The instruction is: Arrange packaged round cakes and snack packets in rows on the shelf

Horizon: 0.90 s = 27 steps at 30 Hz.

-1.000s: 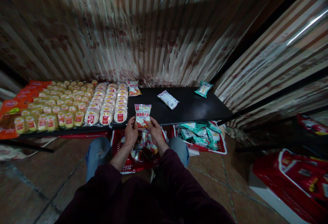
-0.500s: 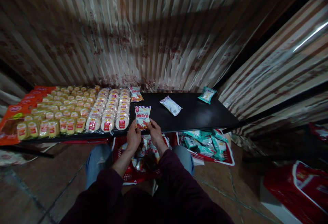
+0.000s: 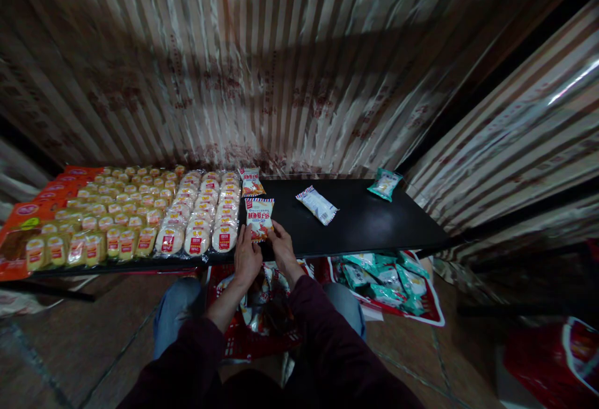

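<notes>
Both my hands hold a white, red and orange snack packet (image 3: pixel 259 216) by its lower corners, over the front part of the black shelf (image 3: pixel 360 225). My left hand (image 3: pixel 247 258) grips the left corner, and my right hand (image 3: pixel 281 246) pinches the right one. Just behind it lies a matching snack packet (image 3: pixel 251 182), close to the rows of round white wrapped crackers (image 3: pixel 197 240). Further right are a pale packet (image 3: pixel 317 204) with its back side up and a teal packet (image 3: pixel 384 184). Between my knees sits a red basket (image 3: pixel 234 337) with more packets.
A second red basket (image 3: pixel 437 309) of teal packets stands under the shelf's right part. Rows of small yellow wrapped cakes (image 3: pixel 126 243) and orange packs (image 3: pixel 28 210) fill the shelf's left. A striped curtain (image 3: pixel 281 84) hangs behind. A red bag (image 3: pixel 543 359) is at lower right.
The held packet has come back against the shelf, nearer the matching packet behind it. The whole view has shifted slightly, with the shelf lower in the picture.
</notes>
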Motion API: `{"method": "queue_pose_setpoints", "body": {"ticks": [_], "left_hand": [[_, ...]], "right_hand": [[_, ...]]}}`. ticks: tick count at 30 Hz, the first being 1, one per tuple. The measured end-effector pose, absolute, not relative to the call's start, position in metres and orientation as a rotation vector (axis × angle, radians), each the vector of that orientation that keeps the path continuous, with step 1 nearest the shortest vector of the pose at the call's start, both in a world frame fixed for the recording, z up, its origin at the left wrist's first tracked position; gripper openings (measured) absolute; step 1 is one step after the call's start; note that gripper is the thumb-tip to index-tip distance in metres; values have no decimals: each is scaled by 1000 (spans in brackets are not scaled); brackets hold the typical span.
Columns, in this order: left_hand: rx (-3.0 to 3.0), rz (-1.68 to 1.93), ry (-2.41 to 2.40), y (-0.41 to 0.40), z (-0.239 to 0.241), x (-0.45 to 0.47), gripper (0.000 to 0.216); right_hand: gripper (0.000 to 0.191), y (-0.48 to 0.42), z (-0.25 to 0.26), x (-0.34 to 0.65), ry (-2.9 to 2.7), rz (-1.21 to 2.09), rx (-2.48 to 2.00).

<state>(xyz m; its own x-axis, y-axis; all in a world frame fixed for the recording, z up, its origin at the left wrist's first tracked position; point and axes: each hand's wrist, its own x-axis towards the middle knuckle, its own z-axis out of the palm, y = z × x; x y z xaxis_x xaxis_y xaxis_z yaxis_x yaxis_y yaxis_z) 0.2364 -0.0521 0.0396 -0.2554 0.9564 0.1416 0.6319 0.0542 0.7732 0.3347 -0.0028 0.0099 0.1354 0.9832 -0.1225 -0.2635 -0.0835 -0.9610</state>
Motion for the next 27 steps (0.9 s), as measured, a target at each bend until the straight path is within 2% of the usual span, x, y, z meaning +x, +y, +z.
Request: {"method": "queue_pose_setpoints", "body": {"ticks": [27], "left_hand": [[1723, 1033, 1942, -4, 27, 237, 54]], "right_hand": [[43, 62, 0, 321, -964, 1159, -1208]]}}
